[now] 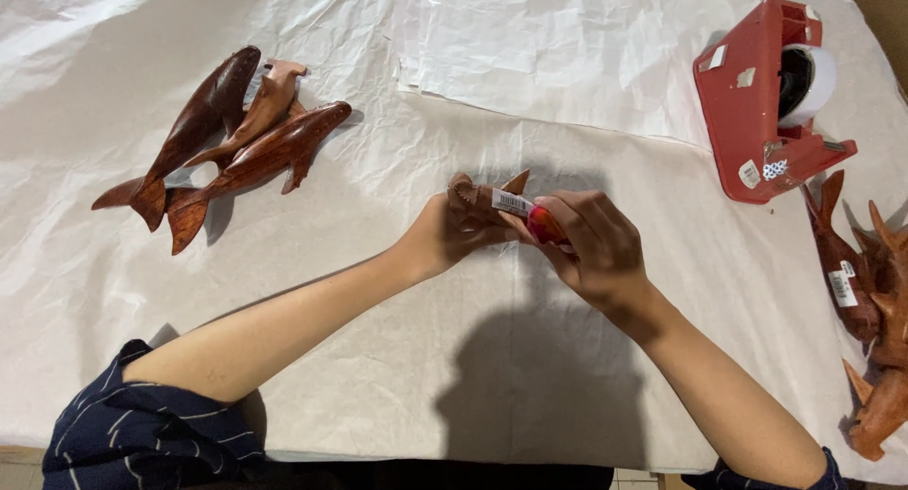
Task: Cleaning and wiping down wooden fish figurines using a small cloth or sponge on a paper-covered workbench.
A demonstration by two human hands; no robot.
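Carving (465,195): a small brown wooden figure held above the middle of the table (492,358), between the two hands. Its pointed fin sticks up just behind the fingers, and a white label (512,203) with dark bars lies across its upper side.

Left hand (449,233): clenched round the left end of the carving, forearm bare and reaching in from the lower left, a dark striped sleeve (132,433) at the upper arm.

Right hand (596,244): fingers curled, grasping a small red object (545,225) that touches the carving next to the label; what the object is cannot be told.

Table: covered in creased white paper (567,45), with a second sheet overlapping at the far side. The hands cast a dark shadow on the paper toward the near edge.

Dolphin carvings (222,135): three longer wooden pieces in reddish brown, lying together and partly crossed at the far left, well apart from the hands.

Tape dispenser (757,112): red, standing at the far right, with a white roll (813,83) in it.

Other carvings (865,301): several wooden figures bunched at the right edge, one bearing a white label, partly cut off by the frame.
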